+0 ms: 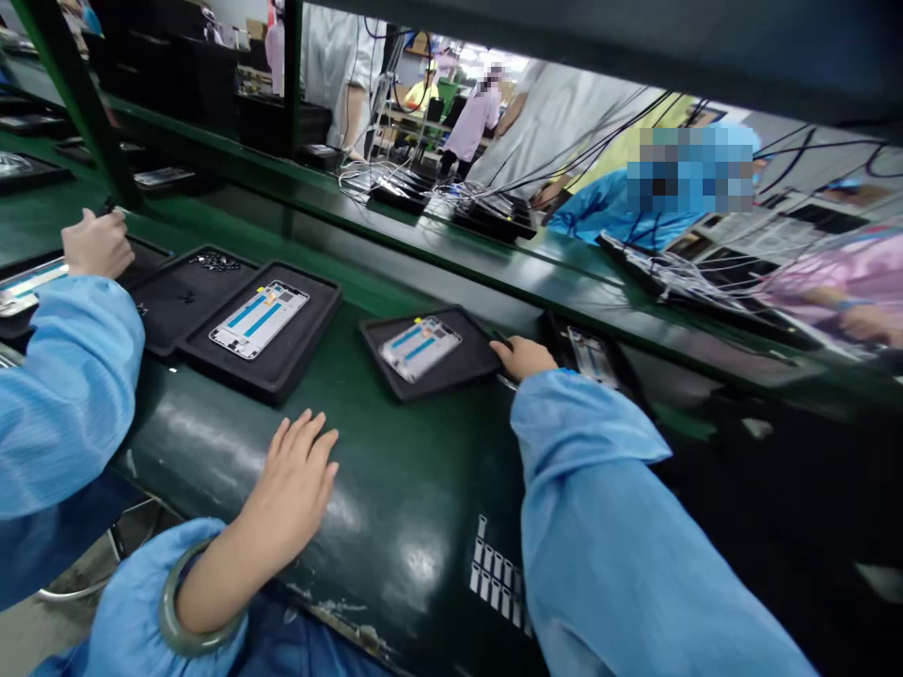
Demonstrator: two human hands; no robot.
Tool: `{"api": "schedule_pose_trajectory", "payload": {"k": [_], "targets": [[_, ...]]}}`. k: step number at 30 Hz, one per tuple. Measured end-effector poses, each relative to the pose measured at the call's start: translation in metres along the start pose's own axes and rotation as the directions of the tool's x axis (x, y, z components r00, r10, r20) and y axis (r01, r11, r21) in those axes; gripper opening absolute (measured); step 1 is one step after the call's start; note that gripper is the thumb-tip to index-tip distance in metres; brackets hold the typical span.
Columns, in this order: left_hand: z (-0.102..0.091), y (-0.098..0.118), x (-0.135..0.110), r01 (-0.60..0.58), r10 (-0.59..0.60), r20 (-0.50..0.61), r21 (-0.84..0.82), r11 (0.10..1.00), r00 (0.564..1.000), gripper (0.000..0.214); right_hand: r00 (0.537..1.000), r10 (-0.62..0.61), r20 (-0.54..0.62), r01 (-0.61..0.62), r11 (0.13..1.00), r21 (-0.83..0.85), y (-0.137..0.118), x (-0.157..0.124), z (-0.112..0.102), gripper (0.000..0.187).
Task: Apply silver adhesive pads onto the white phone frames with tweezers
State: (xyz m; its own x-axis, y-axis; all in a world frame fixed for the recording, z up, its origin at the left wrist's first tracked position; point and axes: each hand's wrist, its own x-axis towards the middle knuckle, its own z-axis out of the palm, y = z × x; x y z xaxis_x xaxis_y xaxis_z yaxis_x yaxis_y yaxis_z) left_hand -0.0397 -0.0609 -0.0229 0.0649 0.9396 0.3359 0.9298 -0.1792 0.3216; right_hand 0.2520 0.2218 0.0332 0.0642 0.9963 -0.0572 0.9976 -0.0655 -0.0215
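My right hand (pixel 526 357) is closed at the right corner of a shallow black tray (pixel 480 346), fingers pinching its edge. A thin metallic sliver shows just below those fingers, too small to name. Inside this tray lies a phone frame (pixel 421 346) with blue strips and a yellow tab. My left hand (pixel 293 484), a bangle on its wrist, is open above the bench's front part, fingers stretched, holding nothing. Beyond it, a second black tray (pixel 282 381) carries another phone frame (pixel 261 318), silver-white with two blue strips.
At left, a co-worker's hand (pixel 97 244) holds a small dark thing near a tray of small black parts (pixel 215 260). Rows of small grey pieces (pixel 498 569) lie on the green bench (pixel 395 470). Another phone tray (pixel 593 355) sits beyond my right hand. Cables and people are behind the ledge.
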Motion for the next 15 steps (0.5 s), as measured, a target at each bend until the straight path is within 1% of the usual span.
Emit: {"api": "schedule_pose_trajectory", "payload": {"k": [2,3,6,8,9,11,13,15], "targets": [[0.005,-0.002,-0.002,-0.029,0.029,-0.007,0.016,0.999,1.000,0.034,0.994,0.106,-0.008,-0.106,0.994,0.014,-0.008,0.014,0.004,0.032],[0.007,-0.001,-0.003,-0.036,0.037,-0.017,0.022,0.999,0.999,0.034,0.991,0.134,-0.003,-0.134,0.991,0.025,-0.016,0.018,0.008,0.032],[0.010,-0.001,-0.004,-0.050,0.051,-0.050,0.025,0.998,0.997,0.035,0.989,0.149,0.020,-0.150,0.986,0.066,-0.039,0.027,0.021,0.031],[0.011,-0.002,-0.005,-0.067,0.069,-0.072,0.027,0.997,0.995,0.035,0.988,0.153,0.008,-0.153,0.985,0.079,-0.042,0.033,0.025,0.032],[0.012,-0.002,-0.006,-0.079,0.082,-0.083,0.037,0.996,0.993,0.035,0.986,0.168,-0.013,-0.167,0.983,0.076,-0.037,0.035,0.024,0.033],[0.014,-0.004,-0.007,-0.106,0.112,-0.100,0.068,0.992,0.989,0.035,0.970,0.230,-0.074,-0.226,0.973,0.052,-0.013,0.038,0.017,0.034],[0.016,-0.006,-0.008,-0.125,0.135,-0.114,0.098,0.987,0.984,0.035,0.943,0.301,-0.141,-0.302,0.953,0.016,0.026,0.036,0.007,0.035],[0.018,-0.006,-0.008,-0.129,0.143,-0.128,0.110,0.986,0.981,0.036,0.929,0.317,-0.192,-0.325,0.946,-0.014,0.071,0.026,0.000,0.035]]}}
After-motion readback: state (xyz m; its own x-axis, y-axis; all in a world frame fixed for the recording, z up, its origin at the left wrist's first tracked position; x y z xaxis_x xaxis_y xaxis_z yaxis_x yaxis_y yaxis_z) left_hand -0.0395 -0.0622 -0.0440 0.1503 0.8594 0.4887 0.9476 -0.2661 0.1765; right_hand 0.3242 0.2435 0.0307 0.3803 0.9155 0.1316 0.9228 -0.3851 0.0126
